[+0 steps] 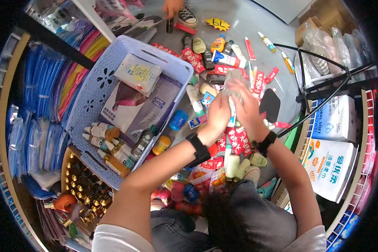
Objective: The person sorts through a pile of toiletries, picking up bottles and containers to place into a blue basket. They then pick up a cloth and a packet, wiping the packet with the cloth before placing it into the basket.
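Note:
My left hand (219,110) is closed with its fingers curled, over the middle of a floor pile of small toiletries. Close against it, my right hand (247,105) is smeared by motion. A white-and-blue tube (231,112) shows upright between the palms, against my left fingers. Above the fingertips is a blurred piece of clear plastic (234,79); whether my right fingers grip it I cannot tell. Around both hands lie red packets (238,140), a white-and-blue toothpaste tube (229,59), pale green bottles (232,166) and a dark flat oval piece (269,106).
A lilac plastic basket (82,90) on the left holds amber bottles (113,164) and flat packages (138,74). Tissue packs (332,168) fill the right shelf beside a black metal frame (323,86). Another person's hand (172,7) and a sneaker (187,17) are at the top.

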Demonstrator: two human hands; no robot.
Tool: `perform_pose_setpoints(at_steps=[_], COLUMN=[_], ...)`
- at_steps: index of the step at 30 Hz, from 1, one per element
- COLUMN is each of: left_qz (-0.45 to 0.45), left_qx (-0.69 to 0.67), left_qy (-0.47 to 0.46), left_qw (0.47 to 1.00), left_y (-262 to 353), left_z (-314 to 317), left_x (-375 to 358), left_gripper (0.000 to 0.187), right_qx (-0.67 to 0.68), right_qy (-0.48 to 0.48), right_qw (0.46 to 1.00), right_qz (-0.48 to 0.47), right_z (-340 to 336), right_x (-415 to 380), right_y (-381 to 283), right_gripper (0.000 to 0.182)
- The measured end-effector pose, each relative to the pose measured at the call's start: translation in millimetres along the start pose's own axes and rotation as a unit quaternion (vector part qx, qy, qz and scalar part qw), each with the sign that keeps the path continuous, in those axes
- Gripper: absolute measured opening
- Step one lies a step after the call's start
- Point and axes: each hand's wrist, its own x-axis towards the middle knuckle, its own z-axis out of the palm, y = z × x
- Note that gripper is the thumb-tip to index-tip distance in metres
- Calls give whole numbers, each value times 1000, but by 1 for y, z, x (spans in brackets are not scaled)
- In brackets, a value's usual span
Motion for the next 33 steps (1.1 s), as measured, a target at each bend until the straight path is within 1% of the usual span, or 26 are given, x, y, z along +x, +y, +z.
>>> perform_pose_setpoints(at_steps=[1,3,4,5,6,8,9,10,12,13,14,16,17,18,19,20,21,22,23,24,25,26,28,29,31,33], left_qz=[39,1,-19,-109,-123,-150,-108,-125,-157,-153,-122,-61,-22,17,55,92,202,217,122,138,107,125,79,118,192,208], left_qx=[-63,-159,-208,-236,-233,-228,-187,-205,-236,-192,-193,-227,-189,-147,-100,86,163,172,158,172,151,125,138,157,194,221], left_qy=[47,41,35,-11,-38,-93,-83,-113,-174,-209,-217,-142,-98,-49,6,45,171,202,179,212,204,226,181,187,195,188], left_qw=[996,986,977,965,964,958,973,964,943,947,949,962,977,988,993,991,950,939,963,952,961,958,970,963,942,934], left_y=[7,20,25,26,27,31,31,34,41,36,30,25,24,24,24,17,13,14,33,41,55,65,82,87,93,107], left_z=[2,-6,-11,-17,-20,-20,-15,-12,-5,-1,8,25,32,35,35,37,46,51,49,52,48,48,40,36,31,26], left_x=[1,3,5,9,9,7,3,-3,-10,-9,-11,-11,-8,-1,7,16,13,11,3,1,-3,-6,-11,-9,-6,-6], left_gripper=[31,33,33,38,39,41,40,38,35,33,33,36,37,37,38,38,38,42,49,52,52,48,47,47,47,49], right_qx=[56,163,242,317,389,368,429,484,529,551,548,544,551,526,505,489,569,593,611,611,611,609,615,548,560,578], right_qy=[-2,-8,-25,-40,-55,9,91,175,200,211,205,189,182,188,189,188,152,125,77,69,63,58,49,80,59,42], right_qw=[998,983,959,924,879,877,829,768,741,727,733,744,740,754,766,776,709,694,675,680,679,678,675,717,712,707], right_qz=[28,87,148,209,269,308,347,381,363,352,347,339,341,346,349,352,389,389,405,400,403,406,405,425,420,407], right_z=[3,4,2,-2,-8,-25,-34,-41,-49,-52,-50,-36,-29,-26,-20,-13,-15,-20,-24,-24,-23,-24,-22,-23,-27,-31], right_x=[-7,-21,-28,-35,-39,-44,-36,-29,-12,-2,4,15,15,12,6,0,-9,-8,-13,-16,-13,-9,-5,2,7,13], right_y=[-11,-27,-32,-34,-32,-13,-15,-13,8,15,16,4,-2,-5,-8,-10,6,-3,1,0,-14,-28,-39,-50,-55,-52], right_gripper=[22,23,23,24,25,32,33,34,36,37,37,38,39,40,41,42,44,46,48,49,50,50,51,51,51,52])
